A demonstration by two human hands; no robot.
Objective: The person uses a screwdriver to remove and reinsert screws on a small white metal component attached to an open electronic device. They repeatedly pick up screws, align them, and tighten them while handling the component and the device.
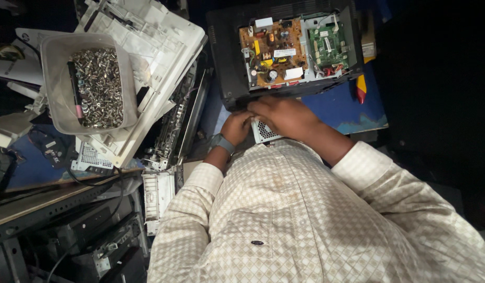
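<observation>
Below the opened black device [229,63], both hands meet at its near edge: the right hand [284,116] lies loosely curled over a perforated white metal grille [263,132], and the left hand [236,127], a watch on its wrist, has its fingers bunched against the device's casing, though what they pinch I cannot tell. Inside the device sit a brown circuit board [273,52] and a green circuit board [328,46]; well to its left, a plastic tub of screws [98,86] rests on white housing panels [158,47].
</observation>
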